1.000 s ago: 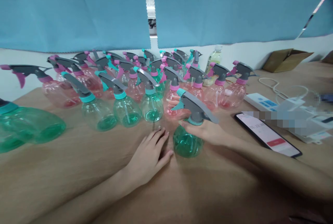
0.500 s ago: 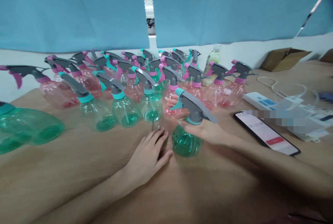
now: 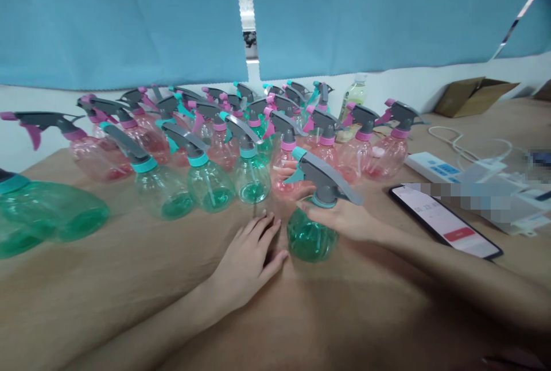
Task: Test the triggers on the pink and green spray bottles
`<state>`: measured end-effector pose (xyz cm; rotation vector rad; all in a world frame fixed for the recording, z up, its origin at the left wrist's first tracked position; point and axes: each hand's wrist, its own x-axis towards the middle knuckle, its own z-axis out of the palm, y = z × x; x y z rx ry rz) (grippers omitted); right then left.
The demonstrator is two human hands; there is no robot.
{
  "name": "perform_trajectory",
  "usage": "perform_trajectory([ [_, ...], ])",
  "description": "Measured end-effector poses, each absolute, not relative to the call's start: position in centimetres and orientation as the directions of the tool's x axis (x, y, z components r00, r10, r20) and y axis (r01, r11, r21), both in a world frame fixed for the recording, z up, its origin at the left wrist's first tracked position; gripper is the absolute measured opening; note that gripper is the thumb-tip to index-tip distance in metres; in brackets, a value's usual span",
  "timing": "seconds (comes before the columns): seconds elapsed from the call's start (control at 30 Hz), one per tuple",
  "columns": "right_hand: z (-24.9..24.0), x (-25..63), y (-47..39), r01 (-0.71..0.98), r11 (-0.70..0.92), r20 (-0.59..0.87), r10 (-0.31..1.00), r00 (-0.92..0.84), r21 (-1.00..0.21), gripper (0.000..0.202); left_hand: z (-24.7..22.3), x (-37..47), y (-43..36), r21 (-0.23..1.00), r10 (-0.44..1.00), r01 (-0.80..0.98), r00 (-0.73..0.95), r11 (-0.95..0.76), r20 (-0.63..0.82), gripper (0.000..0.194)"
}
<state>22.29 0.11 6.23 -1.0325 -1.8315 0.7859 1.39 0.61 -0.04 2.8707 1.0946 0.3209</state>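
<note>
My right hand [image 3: 344, 219] is wrapped round the neck of a green spray bottle [image 3: 312, 239] with a grey and turquoise trigger head. The bottle stands upright on the table, its nozzle pointing to the left; some of my right fingers show behind it. Palm down on the table just left of that bottle lies my left hand [image 3: 247, 256], fingers stretched out and holding nothing. Beyond my left fingertips stands another green spray bottle [image 3: 252, 184], with a second green spray bottle [image 3: 210, 190] beside it.
Several pink spray bottles [image 3: 390, 153] and more green ones crowd the back of the wooden table [image 3: 181, 273]. At the right lie a phone [image 3: 445, 221], a white power strip [image 3: 433, 167] and cables. Farther back are a labelled drink bottle [image 3: 355, 95] and a cardboard box [image 3: 469, 97].
The whole view has shifted very slightly. Both hands and the green spray bottle in my right hand keep the same places on the table.
</note>
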Motion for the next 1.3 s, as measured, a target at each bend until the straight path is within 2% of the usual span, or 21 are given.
perform_trajectory([
  [0.23, 6.1, 22.4, 0.2, 0.364, 0.474, 0.397, 0.878, -0.268, -0.802, 0.043, 0.0, 1.4, 0.6, 0.12, 0.665, 0.655, 0.726, -0.746, 0.173, 0.052],
  [0.6, 6.9, 22.1, 0.1, 0.252, 0.511, 0.443, 0.851, -0.282, -0.822, 0.034, 0.0, 1.4, 0.7, 0.134, 0.664, 0.65, 0.727, -0.748, 0.177, 0.05],
  [1.03, 7.0, 22.3, -0.1, 0.32, 0.496, 0.43, 0.866, -0.255, -0.807, 0.02, 0.2, 1.4, 0.8, 0.13, 0.674, 0.662, 0.721, -0.738, 0.161, 0.05],
  [1.1, 7.0, 22.3, 0.0, 0.313, 0.488, 0.419, 0.869, -0.265, -0.815, 0.024, 0.2, 1.4, 0.8, 0.13, 0.675, 0.662, 0.722, -0.738, 0.153, 0.05],
  [1.23, 6.6, 22.4, 0.3, 0.263, 0.483, 0.406, 0.864, -0.297, -0.835, 0.049, 0.1, 1.4, 0.8, 0.14, 0.673, 0.658, 0.721, -0.74, 0.165, 0.05],
  [1.3, 6.3, 22.5, 0.4, 0.268, 0.475, 0.389, 0.865, -0.316, -0.838, 0.055, 0.0, 1.4, 0.8, 0.139, 0.667, 0.652, 0.725, -0.745, 0.172, 0.05],
])
